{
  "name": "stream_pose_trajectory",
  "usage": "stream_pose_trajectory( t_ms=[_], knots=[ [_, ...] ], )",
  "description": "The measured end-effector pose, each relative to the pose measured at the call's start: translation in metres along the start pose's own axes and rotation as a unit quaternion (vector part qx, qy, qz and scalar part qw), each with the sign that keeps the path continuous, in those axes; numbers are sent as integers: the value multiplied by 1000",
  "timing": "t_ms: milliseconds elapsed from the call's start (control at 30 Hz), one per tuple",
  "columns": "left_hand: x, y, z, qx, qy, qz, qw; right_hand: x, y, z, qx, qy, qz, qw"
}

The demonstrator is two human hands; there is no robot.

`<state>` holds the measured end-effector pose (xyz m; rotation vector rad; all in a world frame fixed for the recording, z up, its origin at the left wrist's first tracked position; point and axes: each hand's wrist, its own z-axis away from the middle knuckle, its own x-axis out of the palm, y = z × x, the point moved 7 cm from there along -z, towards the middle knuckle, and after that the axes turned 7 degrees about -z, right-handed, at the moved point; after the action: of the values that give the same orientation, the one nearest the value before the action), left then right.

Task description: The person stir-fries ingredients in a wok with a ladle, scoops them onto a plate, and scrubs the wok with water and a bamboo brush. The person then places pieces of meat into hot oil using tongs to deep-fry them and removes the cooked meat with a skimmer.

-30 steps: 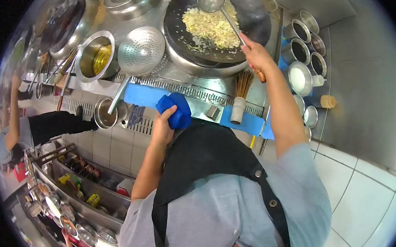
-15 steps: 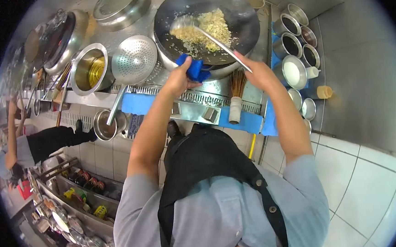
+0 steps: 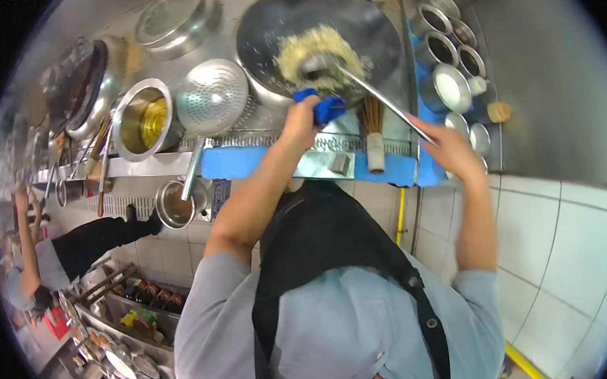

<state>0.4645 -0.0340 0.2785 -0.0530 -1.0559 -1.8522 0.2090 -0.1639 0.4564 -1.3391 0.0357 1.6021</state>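
Note:
My left hand point(image 3: 302, 125) is closed on a folded blue cloth point(image 3: 327, 109) at the near rim of the black wok point(image 3: 257, 34). My right hand point(image 3: 448, 147) grips the handle end of a metal ladle point(image 3: 382, 99). The ladle's bowl rests in the pale yellow chopped food point(image 3: 318, 44) in the wok. The wok's near edge is partly hidden behind the cloth, and the ladle and food look blurred.
A perforated strainer point(image 3: 211, 97) and a pot of yellow oil point(image 3: 123, 124) stand left of the wok. A bamboo brush point(image 3: 374, 149) lies at the counter's front. Several metal containers point(image 3: 449, 88) line the right side. Another person point(image 3: 89, 250) is at far left.
My left hand has brought the blue cloth from near the apron up to the wok's near rim. My right hand has drawn the ladle lower, and the food has shifted within the wok.

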Motion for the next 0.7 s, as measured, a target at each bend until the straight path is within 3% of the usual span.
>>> stream_pose_trajectory(
  t_ms=[67,167,200,267,367,433,500,567,667,700],
  knots=[
    [-16,-33,-6,11,-3,-19,1000,30,-11,-36,83,35,-2,996],
    [-37,-70,70,21,-9,-67,997,18,-28,-4,-32,123,-17,992],
    [-40,-65,91,14,-8,-67,998,8,-26,13,-29,108,-27,993],
    [-55,-68,80,-28,-19,-72,997,-6,-26,52,-20,68,-36,997],
    [-33,2,28,11,-19,-30,999,-5,-40,73,-55,48,0,997],
    [-24,24,-2,5,-43,-43,998,20,-57,37,43,40,8,998],
    [-31,9,-43,18,-80,-44,996,56,-51,-20,31,71,44,996],
    [-29,8,-37,22,-71,-48,996,77,-44,-51,-108,181,19,977],
    [-21,16,-33,32,-69,-54,996,90,-54,-42,59,50,-241,967],
    [-23,17,-44,39,-74,-67,994,92,-56,-42,61,34,-311,948]
  ],
)
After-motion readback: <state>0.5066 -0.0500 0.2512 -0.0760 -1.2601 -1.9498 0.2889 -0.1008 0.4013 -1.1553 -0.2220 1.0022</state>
